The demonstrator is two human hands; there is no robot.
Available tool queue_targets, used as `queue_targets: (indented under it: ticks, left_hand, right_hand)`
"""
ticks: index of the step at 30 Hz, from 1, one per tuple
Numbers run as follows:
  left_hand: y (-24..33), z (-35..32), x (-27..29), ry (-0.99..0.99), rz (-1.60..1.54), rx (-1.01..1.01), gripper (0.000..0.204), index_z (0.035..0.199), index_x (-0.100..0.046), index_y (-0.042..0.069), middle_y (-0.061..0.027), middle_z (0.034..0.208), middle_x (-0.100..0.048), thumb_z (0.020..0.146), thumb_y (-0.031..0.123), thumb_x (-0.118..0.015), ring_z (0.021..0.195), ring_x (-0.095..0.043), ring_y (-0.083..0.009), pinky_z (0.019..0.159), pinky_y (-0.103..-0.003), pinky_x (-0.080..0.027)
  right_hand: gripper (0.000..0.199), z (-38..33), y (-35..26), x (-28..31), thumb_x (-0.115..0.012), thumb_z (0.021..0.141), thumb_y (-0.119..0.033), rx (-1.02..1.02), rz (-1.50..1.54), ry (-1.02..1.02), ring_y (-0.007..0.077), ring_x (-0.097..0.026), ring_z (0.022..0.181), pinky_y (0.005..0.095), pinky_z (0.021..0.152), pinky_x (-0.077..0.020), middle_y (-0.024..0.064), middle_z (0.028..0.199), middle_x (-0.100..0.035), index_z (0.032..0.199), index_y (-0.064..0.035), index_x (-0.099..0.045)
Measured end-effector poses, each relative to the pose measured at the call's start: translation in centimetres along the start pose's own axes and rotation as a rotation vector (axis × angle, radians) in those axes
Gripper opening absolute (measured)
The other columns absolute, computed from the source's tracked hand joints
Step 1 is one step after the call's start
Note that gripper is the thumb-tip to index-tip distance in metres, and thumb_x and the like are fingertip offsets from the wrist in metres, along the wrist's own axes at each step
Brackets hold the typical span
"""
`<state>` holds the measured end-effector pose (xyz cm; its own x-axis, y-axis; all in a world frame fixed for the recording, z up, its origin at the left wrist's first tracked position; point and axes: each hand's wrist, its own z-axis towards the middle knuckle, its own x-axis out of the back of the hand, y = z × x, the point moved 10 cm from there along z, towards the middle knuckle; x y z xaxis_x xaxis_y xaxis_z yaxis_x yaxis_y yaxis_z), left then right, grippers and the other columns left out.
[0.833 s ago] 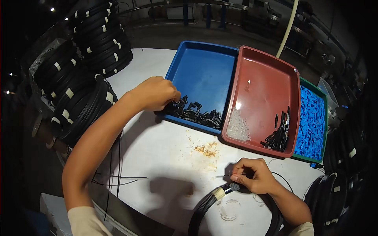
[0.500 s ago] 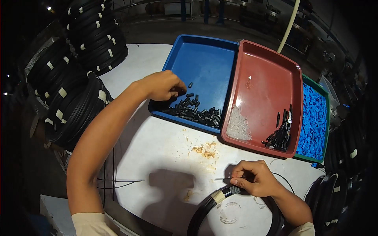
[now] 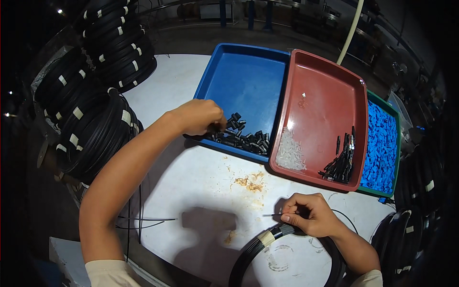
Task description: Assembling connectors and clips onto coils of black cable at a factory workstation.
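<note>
In the near left corner of the blue tray (image 3: 248,79), my left hand (image 3: 203,117) reaches down with curled fingers at a pile of small black tubular caps (image 3: 256,142). Its fingertips are mostly hidden, so I cannot make out what is between them. My right hand (image 3: 310,214) is closed, thumb against forefinger, on the end of a thin black cable (image 3: 276,215) whose tip sticks out to the left. Right below that hand lies a coil of black cable (image 3: 246,253), bound with a pale tape band (image 3: 266,238).
A red tray (image 3: 325,91) holds clear small pieces (image 3: 290,152) and slim black parts (image 3: 340,162). Beyond it, a green tray (image 3: 398,143) is full of blue pieces (image 3: 379,148). Taped black cable coils (image 3: 98,134) stack up at left, with more coils (image 3: 399,244) at right. Cable ends (image 3: 153,221) cross the table's left edge.
My left hand has moved down and slightly right, deeper over the black caps, and its fingers have curled in. My right hand stays nearly still with the cable end.
</note>
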<state>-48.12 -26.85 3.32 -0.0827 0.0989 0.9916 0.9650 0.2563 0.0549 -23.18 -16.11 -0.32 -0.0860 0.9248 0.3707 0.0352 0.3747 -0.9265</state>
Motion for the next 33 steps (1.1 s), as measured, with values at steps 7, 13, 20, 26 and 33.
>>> queue_targets:
  ticks: [7,13,20,26,33]
  left_hand:
    - [-3.0,-0.6,2.4,0.134,0.048,0.067,0.023,0.103,-0.078,0.009,-0.0103,0.102,-0.074,0.083,0.0,-0.07,0.097,-0.07,-0.0299,0.085,-0.041,-0.056]
    - [-4.1,-1.8,2.0,0.116,-0.027,0.138,0.019,0.094,-0.078,0.005,-0.0124,0.101,-0.075,0.08,-0.005,-0.07,0.095,-0.071,-0.0306,0.085,-0.04,-0.056]
    - [-1.9,-2.7,2.7,0.284,0.043,-0.02,0.017,0.086,-0.078,0.005,-0.0089,0.095,-0.073,0.072,-0.001,-0.072,0.095,-0.069,-0.0283,0.084,-0.038,-0.055]
    - [-0.8,-1.8,0.7,0.143,0.077,0.087,0.013,0.086,-0.081,0.01,-0.0065,0.089,-0.072,0.074,0.014,-0.079,0.091,-0.068,-0.0267,0.078,-0.04,-0.056]
    - [-3.0,-2.1,0.3,0.155,-0.022,0.345,0.021,0.092,-0.082,0.01,-0.0071,0.086,-0.076,0.074,0.021,-0.083,0.087,-0.072,-0.024,0.075,-0.037,-0.057]
  right_hand:
    - [0.009,0.1,0.3,0.1,-0.076,0.091,-0.006,0.009,0.003,0.012,0.0047,-0.051,0.061,0.0237,0.056,-0.0427,0.0,0.067,-0.062,0.09,-0.0023,-0.068]
    - [0.008,0.1,0.6,0.1,-0.075,0.091,-0.006,0.008,0.002,0.007,0.0042,-0.05,0.06,0.0235,0.055,-0.0411,-0.0013,0.066,-0.061,0.09,-0.0024,-0.068]
    - [0.009,0.1,0.9,0.0,-0.075,0.092,-0.007,0.011,0.008,0.012,0.0042,-0.049,0.059,0.0238,0.055,-0.041,-0.0018,0.065,-0.061,0.09,-0.0025,-0.068]
    - [0.009,0.1,1.0,0.0,-0.075,0.092,-0.007,-0.027,0.002,0.007,0.0042,-0.05,0.06,0.0235,0.056,-0.0416,-0.0012,0.065,-0.061,0.091,-0.0024,-0.068]
    - [0.009,0.1,0.7,0.1,-0.075,0.092,-0.007,0.011,0.018,0.023,0.004,-0.05,0.06,0.0232,0.056,-0.0418,-0.0013,0.066,-0.061,0.091,-0.0023,-0.068]
